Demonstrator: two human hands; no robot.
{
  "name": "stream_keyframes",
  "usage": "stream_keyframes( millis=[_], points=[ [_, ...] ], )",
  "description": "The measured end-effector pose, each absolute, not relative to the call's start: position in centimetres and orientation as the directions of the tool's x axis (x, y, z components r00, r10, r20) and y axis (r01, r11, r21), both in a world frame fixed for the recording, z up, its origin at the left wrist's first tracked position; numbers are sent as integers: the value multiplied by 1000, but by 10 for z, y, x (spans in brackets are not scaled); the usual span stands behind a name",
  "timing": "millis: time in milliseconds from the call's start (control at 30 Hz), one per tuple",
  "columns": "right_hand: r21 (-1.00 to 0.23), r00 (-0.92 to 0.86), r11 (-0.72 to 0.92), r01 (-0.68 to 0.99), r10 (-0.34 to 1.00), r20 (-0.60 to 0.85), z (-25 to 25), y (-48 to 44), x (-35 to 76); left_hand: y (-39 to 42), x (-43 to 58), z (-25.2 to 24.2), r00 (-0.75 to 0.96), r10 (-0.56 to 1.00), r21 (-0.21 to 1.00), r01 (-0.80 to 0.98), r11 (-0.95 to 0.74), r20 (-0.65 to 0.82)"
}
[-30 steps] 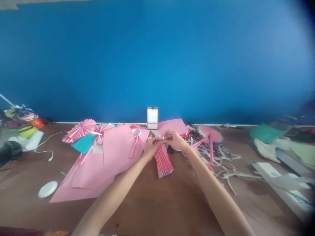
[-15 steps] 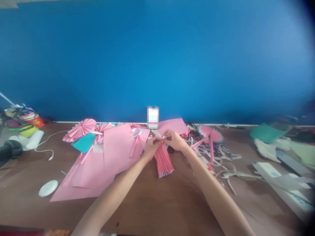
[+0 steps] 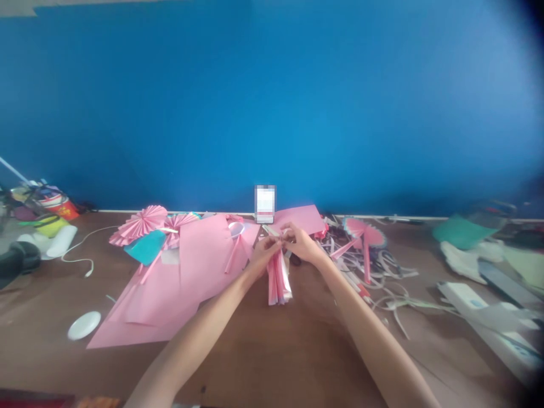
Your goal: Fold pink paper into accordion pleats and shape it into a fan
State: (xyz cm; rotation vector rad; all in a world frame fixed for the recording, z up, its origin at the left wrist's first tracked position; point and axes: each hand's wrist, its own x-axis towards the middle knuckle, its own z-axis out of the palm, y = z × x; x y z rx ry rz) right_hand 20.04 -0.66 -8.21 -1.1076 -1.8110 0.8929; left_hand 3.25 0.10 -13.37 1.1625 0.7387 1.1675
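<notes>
Since the earlier frames the pleated paper (image 3: 279, 280) has drawn in: its lower end, which was spread into a small fan, now hangs as a narrow, nearly closed bundle, while both hands stay where they were. The left hand (image 3: 263, 250) and the right hand (image 3: 302, 242) meet at the bundle's upper end, fingertips of each pressed together and pinched on the paper there; what exactly they do between them is too small to tell. The bundle sits at the middle of the brown table (image 3: 272, 357), its top lifted in the hands and its lower end pointing down toward the person, just beside the big pink sheets (image 3: 187, 272). It looks very light and thin, springy along its folds, likely to splay open if the pinch loosens and easy to crush or tear, so the gathered top end, where all the pleats come together, seems the sound place to hold it. It is pink with a paler, whitish band along the free end, folded in many narrow, even pleats. Finished pink rosettes (image 3: 138, 224) lie at the far left, and loose paper strips (image 3: 382, 266) lie to the right.
</notes>
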Motion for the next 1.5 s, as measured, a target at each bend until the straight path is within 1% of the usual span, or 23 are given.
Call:
stream_keyframes(
  millis=[100, 167, 300, 600, 733, 833, 1067, 1133, 1167, 1267, 1333, 1433, 1500],
  points=[
    [-839, -232, 396, 373, 915, 329, -82, -6, 200, 0, 31, -132, 319, 941, 935, -355, 9, 112],
    [-818, -211, 399, 414, 916, 340, -82, -5, 200, 0, 30, -131, 350, 930, 930, -367, 30, 108],
    [-800, -223, 369, 474, 929, 296, -84, -2, 199, 0, 29, -131, 385, 918, 933, -356, 50, 98],
    [-842, -171, 307, 443, 951, 256, -85, -2, 197, -2, 32, -129, 409, 904, 961, -277, -7, 125],
    [-844, -166, 274, 461, 961, 221, -84, -4, 195, -1, 34, -132, 383, 917, 972, -234, -19, 110],
    [-844, -168, 291, 451, 956, 240, -86, -2, 196, -1, 34, -133, 339, 935, 974, -224, -32, 109],
    [-830, -236, 344, 440, 936, 262, -77, -6, 203, -1, 32, -134, 206, 965, 952, -291, -95, 160],
    [-783, -280, 367, 502, 926, 255, -68, -13, 202, -1, 31, -134, 178, 969, 943, -313, -111, 173],
    [-741, -300, 377, 556, 922, 244, -64, -17, 201, -1, 30, -133, 173, 968, 940, -322, -117, 180],
    [-589, -299, 379, 714, 925, 234, -55, -25, 198, -1, 31, -132, 171, 965, 928, -349, -129, 198],
    [-519, -282, 365, 773, 930, 234, -52, -26, 197, -2, 32, -131, 178, 963, 922, -366, -128, 204],
    [-488, -284, 369, 791, 928, 242, -52, -23, 198, -1, 34, -130, 198, 958, 918, -377, -120, 207],
    [-490, -316, 415, 767, 908, 276, -54, -20, 200, -1, 35, -130, 204, 957, 922, -369, -119, 206]
  ],
)
